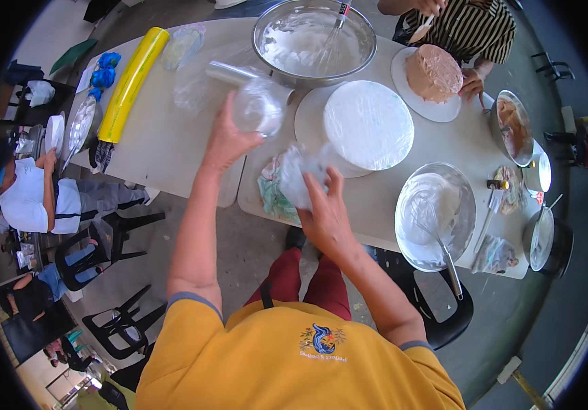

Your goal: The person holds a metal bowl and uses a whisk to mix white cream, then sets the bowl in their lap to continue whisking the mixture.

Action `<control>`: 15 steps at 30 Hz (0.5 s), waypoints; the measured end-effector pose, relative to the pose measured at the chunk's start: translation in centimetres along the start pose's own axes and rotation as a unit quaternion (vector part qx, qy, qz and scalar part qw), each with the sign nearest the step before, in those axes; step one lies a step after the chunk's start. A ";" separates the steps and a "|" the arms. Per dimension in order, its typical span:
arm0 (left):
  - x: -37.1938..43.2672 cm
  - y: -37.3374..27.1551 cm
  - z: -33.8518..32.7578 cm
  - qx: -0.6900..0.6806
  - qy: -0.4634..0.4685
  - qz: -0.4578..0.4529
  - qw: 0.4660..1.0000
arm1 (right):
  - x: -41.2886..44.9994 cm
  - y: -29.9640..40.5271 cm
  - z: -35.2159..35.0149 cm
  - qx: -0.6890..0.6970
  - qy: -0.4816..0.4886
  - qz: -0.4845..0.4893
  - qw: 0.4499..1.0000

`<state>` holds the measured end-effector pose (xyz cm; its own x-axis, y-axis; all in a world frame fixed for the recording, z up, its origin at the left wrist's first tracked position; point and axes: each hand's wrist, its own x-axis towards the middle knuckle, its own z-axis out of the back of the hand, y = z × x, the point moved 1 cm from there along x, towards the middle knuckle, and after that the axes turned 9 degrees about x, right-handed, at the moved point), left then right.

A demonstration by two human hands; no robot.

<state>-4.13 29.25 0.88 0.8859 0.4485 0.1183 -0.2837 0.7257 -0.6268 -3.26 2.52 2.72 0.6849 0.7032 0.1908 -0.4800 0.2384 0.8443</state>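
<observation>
My left hand (232, 130) grips a roll of clear plastic film (259, 108), held above the table. Fingers of my right hand (324, 197) are closed on a crumpled piece of clear plastic (301, 174), just over a green and pink cloth (276, 192) at the table edge. Beyond my hands, a round form wrapped in clear film (369, 125) rests on a white round board (309, 110). Behind it is a steel bowl of white cream (294, 46) with a whisk (331, 43) in it.
A yellow tube-shaped roll (134, 84) lies at left. To the right are a steel bowl of cream with a whisk (435, 218), a spatula (487, 220) and a bowl of brown cream (512, 128). Across the table, a person in stripes (458, 31) touches a pink-brown frosted cake (433, 74).
</observation>
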 end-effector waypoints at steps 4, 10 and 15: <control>-1.6 -0.7 4.9 0.103 -0.104 0.040 0.988 | 9.0 -2.3 -4.6 -0.033 -0.013 -0.034 0.999; 0.0 -2.5 2.8 0.199 -0.025 0.006 0.980 | 15.1 -7.7 -9.1 -0.192 -0.061 -0.093 0.975; 1.4 -3.2 0.7 0.193 0.017 0.022 0.981 | 13.2 -5.4 -7.0 0.030 -0.111 -0.114 0.987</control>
<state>-2.22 27.98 3.62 0.8795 0.4708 0.0688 -0.4335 0.8525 -0.2919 4.56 15.23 -2.82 0.8777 0.4705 0.0915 -0.2704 0.3286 0.9049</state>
